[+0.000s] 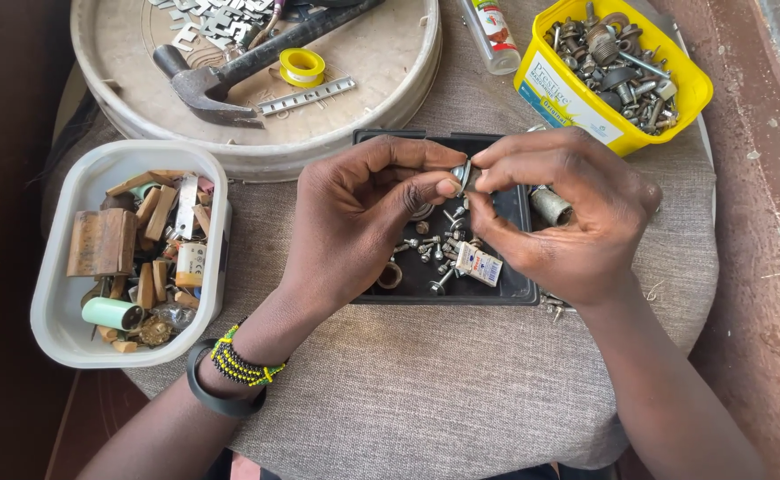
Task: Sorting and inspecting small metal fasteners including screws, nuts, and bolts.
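Metal bit first: I've got a small silvery washer (462, 174) pinched between both hands, right over the black tray (514, 289). My left hand (354, 213) has thumb and forefinger closed on its left edge, other fingers curled in loosely. My right hand (568, 209) grips the right edge the same way, fingertips closed tight, palm arched over the tray's right side. Can't tell whether it's a single washer or 2 stacked, it's too small and half hidden by my fingers.

The tray sits on a grey fabric cushion (426, 391) and holds a scatter of small screws (434, 249), a brass ring (390, 276) near its left edge and a little white printed packet (479, 264). A short metal cylinder (551, 206) lies just behind my right hand.

On my left there's a white tub (61, 302) full of wooden blocks and odd parts, including a pale green roll (112, 313). Up top, a round tray (390, 80) carries a hammer (212, 84), a yellow tape roll (302, 66) and a toothed metal strip (306, 96). Top right is a yellow tub (568, 98) packed with bolts and nuts, with a small bottle (490, 34) beside it. Beaded bracelet and a black band (217, 400) on my left wrist.
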